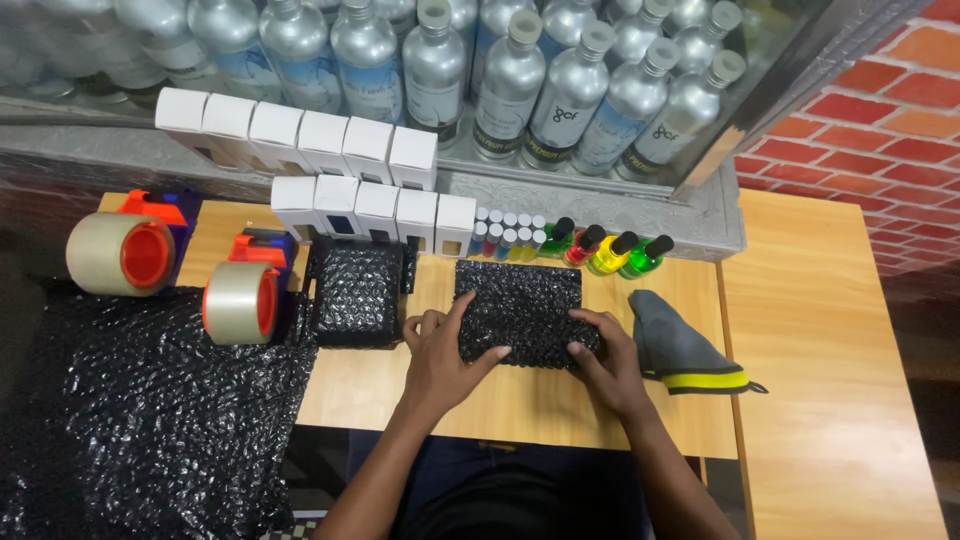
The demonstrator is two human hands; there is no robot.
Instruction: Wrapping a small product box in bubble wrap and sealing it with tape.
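A black bubble-wrapped parcel (520, 300) lies flat on the wooden table (830, 380) in front of me. My left hand (440, 355) presses on its near left corner with fingers spread over the wrap. My right hand (605, 360) grips its near right corner, thumb on top. A second black bubble-wrapped parcel (360, 292) sits just left of the first, apart from both hands.
Two tape dispensers with rolls (242, 295) (120, 252) stand at left above a big sheet of black bubble wrap (140, 410). White boxes (375, 210), small vials (508, 235) and coloured bottles (610, 250) line the back. A grey cloth (680, 345) lies right. Silver bottles (510, 80) fill the shelf.
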